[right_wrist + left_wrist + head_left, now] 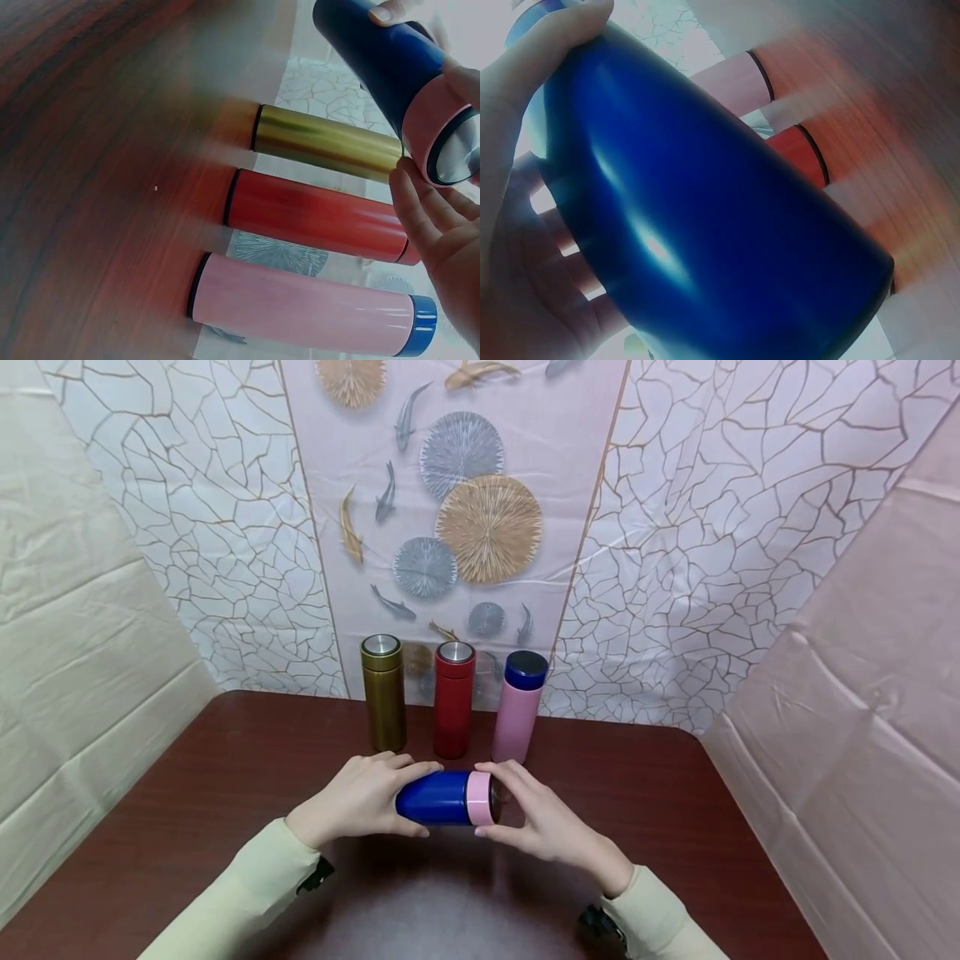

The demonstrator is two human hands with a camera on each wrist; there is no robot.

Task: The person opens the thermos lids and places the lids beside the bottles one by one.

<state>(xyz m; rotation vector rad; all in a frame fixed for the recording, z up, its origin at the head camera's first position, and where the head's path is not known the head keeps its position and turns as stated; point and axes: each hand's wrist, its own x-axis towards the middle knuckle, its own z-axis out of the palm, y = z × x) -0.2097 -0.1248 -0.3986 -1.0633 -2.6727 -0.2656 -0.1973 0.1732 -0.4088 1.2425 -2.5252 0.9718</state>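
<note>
A blue thermos bottle point(433, 797) with a pink lid point(478, 798) lies sideways in the air above the table, held between both hands. My left hand point(367, 800) grips the blue body, thumb on one side and fingers on the other. In the left wrist view the blue body point(705, 202) fills most of the picture. My right hand point(543, 818) holds the pink lid between thumb and fingers. The right wrist view shows the lid's silver top point(459, 150), with fingertips at its rim.
Along the table's back edge stand a gold thermos point(385, 706), a red thermos point(453, 706) and a pink thermos with a blue lid point(517, 714), all upright. Behind the dark red-brown table point(637, 777) hangs a patterned cloth point(637, 610). Pale cloth covers both sides.
</note>
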